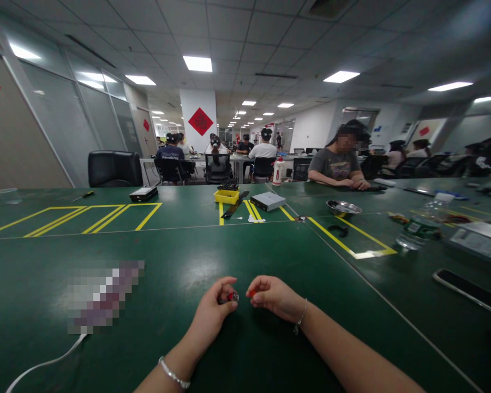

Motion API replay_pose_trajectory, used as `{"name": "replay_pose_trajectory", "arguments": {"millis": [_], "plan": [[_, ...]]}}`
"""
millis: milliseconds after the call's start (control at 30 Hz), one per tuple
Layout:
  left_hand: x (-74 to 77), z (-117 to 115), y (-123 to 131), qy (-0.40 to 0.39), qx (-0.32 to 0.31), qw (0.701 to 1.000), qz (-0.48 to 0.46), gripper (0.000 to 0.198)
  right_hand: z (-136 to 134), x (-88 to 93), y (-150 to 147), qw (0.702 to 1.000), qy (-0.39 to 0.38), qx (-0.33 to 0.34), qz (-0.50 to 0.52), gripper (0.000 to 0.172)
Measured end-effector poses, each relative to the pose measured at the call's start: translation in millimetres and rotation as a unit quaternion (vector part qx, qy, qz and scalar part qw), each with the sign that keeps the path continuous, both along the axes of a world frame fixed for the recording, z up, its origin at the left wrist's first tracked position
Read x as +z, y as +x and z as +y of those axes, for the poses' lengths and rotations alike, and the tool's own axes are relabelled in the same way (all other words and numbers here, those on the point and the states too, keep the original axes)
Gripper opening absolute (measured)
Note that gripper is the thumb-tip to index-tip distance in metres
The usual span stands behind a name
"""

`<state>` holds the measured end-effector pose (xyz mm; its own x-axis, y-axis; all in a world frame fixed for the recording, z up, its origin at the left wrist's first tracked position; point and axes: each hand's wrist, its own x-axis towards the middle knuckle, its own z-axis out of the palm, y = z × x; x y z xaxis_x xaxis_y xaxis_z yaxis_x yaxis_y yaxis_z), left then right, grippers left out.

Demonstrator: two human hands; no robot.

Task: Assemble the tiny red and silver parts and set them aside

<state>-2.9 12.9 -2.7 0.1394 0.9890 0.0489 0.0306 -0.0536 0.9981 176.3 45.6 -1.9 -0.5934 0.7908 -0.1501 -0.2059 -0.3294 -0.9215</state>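
Observation:
My left hand (pixel 213 311) rests on the green table (pixel 245 256), its fingers pinched round a small red and silver part (pixel 231 296). My right hand (pixel 272 296) lies just to the right of it, fingers curled, with a small red piece (pixel 251 293) at the fingertips. The two hands almost touch. Each wrist wears a bracelet. What the small parts are is too tiny to make out.
A white cable (pixel 45 363) runs in from the lower left. A phone (pixel 470 293), a water bottle (pixel 423 224) and a box lie at the right. Farther back sit a yellow tray (pixel 226 196), a grey box (pixel 267 201) and a metal dish (pixel 343 207). People sit at tables beyond.

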Motion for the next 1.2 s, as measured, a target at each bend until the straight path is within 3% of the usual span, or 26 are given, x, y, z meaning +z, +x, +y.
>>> {"name": "replay_pose_trajectory", "arguments": {"millis": [200, 433, 1200], "plan": [[3.6, -3, -3, 0.026, 0.007, 0.995, 0.096, 0.022, -1, 2.9, 0, 1.0, -0.011, -0.002, -0.004, 0.019], [5.5, -3, 2, -0.027, 0.016, 0.998, 0.057, 0.024, 0, 2.0, 0, 1.0, -0.013, 0.002, 0.007, 0.021], [12.4, -7, 6, -0.02, 0.057, 0.996, 0.066, 0.019, 1, -0.7, 1, 1.0, -0.006, 0.016, 0.011, 0.021]]}}
